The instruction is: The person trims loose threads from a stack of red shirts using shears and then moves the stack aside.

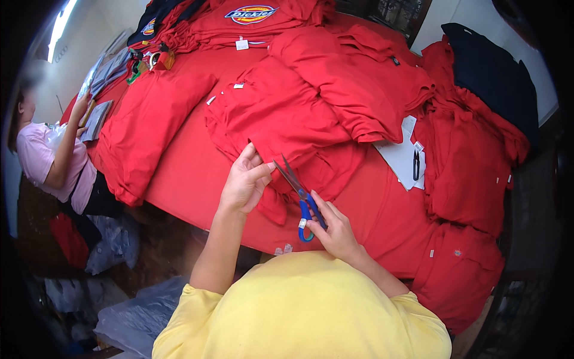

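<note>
A pair of blue-handled scissors (305, 206) is in my right hand (338, 232), its dark blades parted and pointing up and left. My left hand (246, 182) pinches the edge of a red garment (281, 131) just left of the blade tips. That garment lies loosely spread in front of me, with small white tags (238, 85) on its upper part. Whether the blades touch the cloth is hard to make out.
Piles of red garments (353, 78) cover the table (179, 188). Black thread snips (416, 165) rest on white paper (397, 157) at right. A dark folded garment (490, 75) tops the right stack. At left, a person in pink (57, 152) handles packages; plastic bags (140, 311) lie below.
</note>
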`<state>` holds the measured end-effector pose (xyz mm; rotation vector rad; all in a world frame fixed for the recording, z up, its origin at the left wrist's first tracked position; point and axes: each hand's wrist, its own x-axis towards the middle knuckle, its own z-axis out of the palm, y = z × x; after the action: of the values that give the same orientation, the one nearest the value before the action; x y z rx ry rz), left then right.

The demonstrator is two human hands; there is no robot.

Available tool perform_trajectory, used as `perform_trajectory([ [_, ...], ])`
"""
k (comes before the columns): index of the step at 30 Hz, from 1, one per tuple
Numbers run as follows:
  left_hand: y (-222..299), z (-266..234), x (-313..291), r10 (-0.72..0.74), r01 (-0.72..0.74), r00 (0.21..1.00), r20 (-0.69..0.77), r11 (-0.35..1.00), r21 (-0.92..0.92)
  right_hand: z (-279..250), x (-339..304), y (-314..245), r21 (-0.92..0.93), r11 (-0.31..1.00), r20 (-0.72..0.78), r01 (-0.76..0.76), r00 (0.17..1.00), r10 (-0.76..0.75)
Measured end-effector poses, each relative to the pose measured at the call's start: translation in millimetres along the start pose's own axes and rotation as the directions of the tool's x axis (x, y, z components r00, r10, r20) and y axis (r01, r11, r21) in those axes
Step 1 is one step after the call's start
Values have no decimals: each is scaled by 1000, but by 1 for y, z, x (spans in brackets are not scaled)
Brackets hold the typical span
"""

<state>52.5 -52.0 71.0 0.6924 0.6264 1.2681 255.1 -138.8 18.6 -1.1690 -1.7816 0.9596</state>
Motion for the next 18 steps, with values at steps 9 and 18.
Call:
perform_trajectory([
  [9, -4, -11, 26, 70, -70, 996, -48, 998, 3, -6, 3, 9, 465, 883, -151, -59, 978, 145],
  [18, 5, -33, 54, -15, 18, 994, -112, 1000, 23, -16, 7, 14, 603, 796, -161, -62, 967, 198],
])
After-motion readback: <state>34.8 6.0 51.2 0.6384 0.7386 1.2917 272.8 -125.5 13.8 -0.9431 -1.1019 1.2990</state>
